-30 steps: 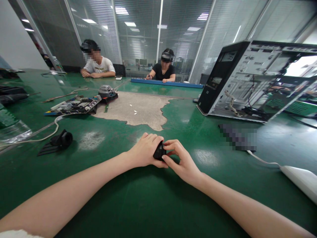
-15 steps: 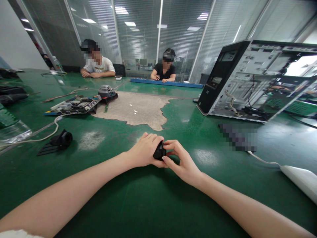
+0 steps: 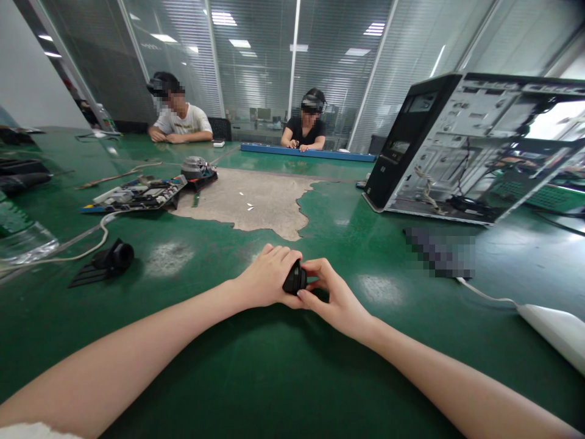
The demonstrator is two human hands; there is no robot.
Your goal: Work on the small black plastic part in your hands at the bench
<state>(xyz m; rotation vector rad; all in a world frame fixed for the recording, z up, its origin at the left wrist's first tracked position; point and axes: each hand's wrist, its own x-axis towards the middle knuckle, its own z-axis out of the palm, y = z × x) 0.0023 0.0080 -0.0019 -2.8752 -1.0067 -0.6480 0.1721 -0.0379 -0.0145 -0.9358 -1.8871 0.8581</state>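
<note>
A small black object with a stepped, rounded end sits between my hands, low over the green table; its exact kind is hard to make out. My left hand wraps around its left side, palm down, and covers much of it. From the right, my right hand pinches its stepped end with thumb and fingers. To the left lies a black part with a round tube end and a slatted base.
An opened computer case stands at the right, near a white power strip with a cord. Back left lie a circuit board and a round cooler. A plastic bottle is at the left edge. Two people sit across the table.
My right fingers have shifted slightly around the black object's stepped end, showing a little more of it. My left hand keeps its place.
</note>
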